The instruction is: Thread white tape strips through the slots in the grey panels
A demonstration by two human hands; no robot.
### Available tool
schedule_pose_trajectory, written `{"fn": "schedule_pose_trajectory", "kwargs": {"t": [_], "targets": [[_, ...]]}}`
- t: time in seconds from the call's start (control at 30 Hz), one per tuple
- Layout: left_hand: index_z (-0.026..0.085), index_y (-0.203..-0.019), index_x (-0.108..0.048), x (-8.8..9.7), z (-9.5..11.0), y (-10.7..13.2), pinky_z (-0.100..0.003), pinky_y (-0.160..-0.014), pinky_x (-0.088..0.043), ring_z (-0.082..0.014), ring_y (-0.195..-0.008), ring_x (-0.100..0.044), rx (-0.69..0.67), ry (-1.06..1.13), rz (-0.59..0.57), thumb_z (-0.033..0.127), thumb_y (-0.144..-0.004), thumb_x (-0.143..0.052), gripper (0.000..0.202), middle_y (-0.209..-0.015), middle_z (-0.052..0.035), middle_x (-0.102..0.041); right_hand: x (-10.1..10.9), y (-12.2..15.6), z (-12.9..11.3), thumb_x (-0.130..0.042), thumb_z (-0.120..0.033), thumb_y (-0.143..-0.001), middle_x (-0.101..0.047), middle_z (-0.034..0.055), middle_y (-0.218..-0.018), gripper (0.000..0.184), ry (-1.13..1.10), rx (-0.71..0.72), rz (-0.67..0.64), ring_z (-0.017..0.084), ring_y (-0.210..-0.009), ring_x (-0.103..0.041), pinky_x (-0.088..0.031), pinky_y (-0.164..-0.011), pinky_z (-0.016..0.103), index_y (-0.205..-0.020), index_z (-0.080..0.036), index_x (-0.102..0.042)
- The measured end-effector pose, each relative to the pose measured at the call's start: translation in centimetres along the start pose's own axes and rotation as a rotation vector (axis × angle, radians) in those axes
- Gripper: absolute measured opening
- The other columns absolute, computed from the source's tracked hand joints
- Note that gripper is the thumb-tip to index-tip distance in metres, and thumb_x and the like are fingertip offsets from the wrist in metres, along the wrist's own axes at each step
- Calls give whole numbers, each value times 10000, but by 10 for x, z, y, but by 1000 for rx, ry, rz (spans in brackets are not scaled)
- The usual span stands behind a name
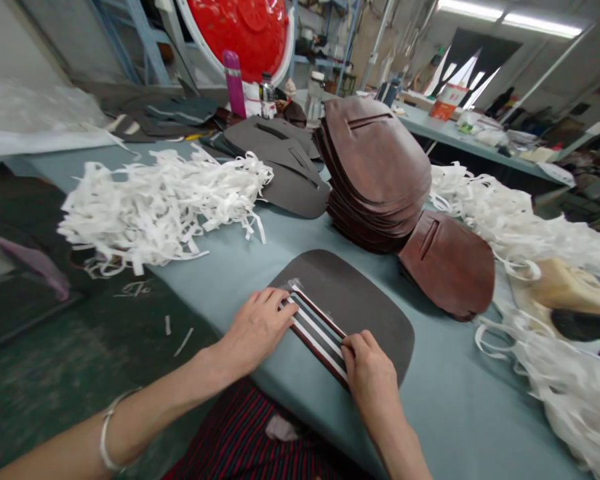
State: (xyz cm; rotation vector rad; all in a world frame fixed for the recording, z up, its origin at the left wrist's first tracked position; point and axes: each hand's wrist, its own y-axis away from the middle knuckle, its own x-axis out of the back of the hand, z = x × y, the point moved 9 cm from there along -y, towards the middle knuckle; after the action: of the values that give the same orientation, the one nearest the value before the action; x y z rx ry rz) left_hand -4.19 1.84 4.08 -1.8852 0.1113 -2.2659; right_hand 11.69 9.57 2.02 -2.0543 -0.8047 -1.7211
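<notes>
My left hand (257, 327) presses its fingertips on one end of a band of dark and white strips (319, 335). My right hand (370, 373) pinches the band's other end. The band lies across a dark grey leather panel (360, 313) with rounded corners, on the blue-grey table cover (445, 400). Beyond my hands stands a tall stack of brown leather panels (375, 167), each with a slit. A single brown panel (447, 267) lies against the stack, and grey panels (280, 163) lie to its left.
Heaps of white paper strips (160, 207) lie left of the stack, and more (525, 227) lie right. A pink flask (234, 83) and a plastic bottle (267, 97) stand at the back, before a large red disc (235, 33). A cluttered second table (455, 137) runs behind.
</notes>
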Motion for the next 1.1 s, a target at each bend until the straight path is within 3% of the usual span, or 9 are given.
{"fn": "schedule_pose_trajectory", "kwargs": {"t": [0.2,0.33,0.5,0.6,0.73,0.9,1.0,1.1], "targets": [[193,-1150,-526,0,-11,6,-415,-907,-435,-237,-1090,-485,7,158,61,267,-905,-540,257,-1170,-75,-560,1,-8,-10,-492,-152,-887,-617,39,-897,120,219,-1,-99,160,-685,-630,-355,-540,249,-856,-191,-601],[211,-1134,-522,0,-18,11,-404,-921,-422,-222,-1095,-481,19,231,90,292,-901,-550,248,-1181,-54,-560,7,-6,-12,-537,-148,-855,-634,38,-837,83,159,52,-41,179,-744,-629,-392,-626,258,-802,-189,-586],[211,-1138,-522,-2,-20,12,-412,-938,-409,-228,-1098,-472,31,253,102,292,-901,-547,252,-1185,-56,-557,1,-7,-12,-492,-262,-917,-650,18,-749,135,13,-16,-18,195,-687,-628,-389,-612,278,-843,-212,-593],[216,-1133,-522,-3,-21,12,-410,-942,-406,-227,-1100,-470,40,265,101,289,-899,-552,247,-1191,-51,-554,-3,-19,-37,-480,-222,-924,-648,48,-829,175,-34,48,47,194,-756,-619,-415,-674,282,-816,-196,-614],[222,-1135,-518,-3,-22,13,-409,-924,-416,-229,-1088,-479,50,270,94,282,-895,-556,250,-1173,-51,-559,-5,-42,-82,-484,-74,-878,-624,69,-903,199,-108,189,159,200,-870,-575,-438,-761,287,-912,-177,-650],[216,-1251,-461,0,-17,11,-417,-890,-436,-240,-1042,-497,46,204,78,253,-903,-527,356,-1146,-78,-556,-9,-45,-121,-502,-41,-849,-608,91,-949,232,0,321,238,243,-871,-528,-463,-748,359,-999,-143,-647],[201,-1227,-493,0,-13,10,-415,-892,-432,-244,-1040,-499,21,115,54,247,-917,-495,314,-1130,-81,-567,-11,-27,-120,-492,-53,-850,-602,111,-921,218,134,389,300,267,-831,-512,-467,-693,396,-997,-106,-645],[172,-1258,-477,-1,-10,10,-416,-907,-424,-251,-1060,-493,3,40,54,274,-931,-474,342,-1158,-93,-566,-12,5,-92,-441,-39,-854,-599,138,-925,266,226,440,358,274,-824,-501,-468,-682,406,-1034,-67,-635]]}}
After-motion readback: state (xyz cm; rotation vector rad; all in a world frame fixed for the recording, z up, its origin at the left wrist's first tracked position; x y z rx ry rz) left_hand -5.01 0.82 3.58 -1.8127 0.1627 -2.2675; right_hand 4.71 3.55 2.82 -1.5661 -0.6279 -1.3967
